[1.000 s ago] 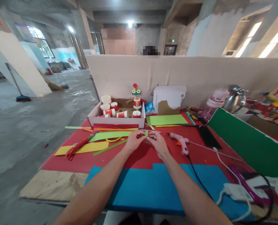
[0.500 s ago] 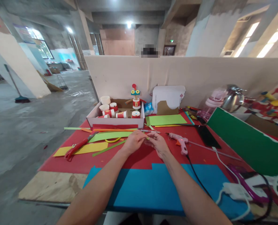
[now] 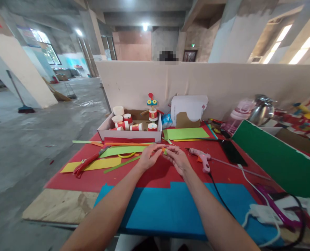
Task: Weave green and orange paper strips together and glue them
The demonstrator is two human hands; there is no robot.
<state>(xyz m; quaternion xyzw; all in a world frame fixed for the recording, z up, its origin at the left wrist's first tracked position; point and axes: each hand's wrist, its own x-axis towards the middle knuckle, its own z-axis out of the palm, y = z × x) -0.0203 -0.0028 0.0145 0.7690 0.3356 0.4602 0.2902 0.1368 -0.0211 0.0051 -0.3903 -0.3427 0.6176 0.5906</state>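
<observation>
A small piece of folded paper [image 3: 164, 151], green and orange, sits between my fingertips above the red table covering. My left hand [image 3: 152, 157] pinches it from one side, and my right hand [image 3: 178, 158] grips its other side. Fingers cover most of the piece, so its full shape is hidden. Just left of my left hand lie a narrow dark green paper strip [image 3: 122, 164] and a wider light green strip [image 3: 126, 150]. A pink glue gun [image 3: 202, 159] rests to the right of my right hand.
Red-handled scissors [image 3: 85, 164] lie on a yellow strip [image 3: 106, 164] at left. Behind stands a box [image 3: 130, 136] with paper cups and a cup figure [image 3: 152, 109]. At right are a phone [image 3: 233, 152], a green panel [image 3: 275, 164], a power strip [image 3: 270, 213] and cables.
The small paper piece has been turned between my fingers: it showed green before, and an orange part now shows too. Both hands stay in nearly the same place.
</observation>
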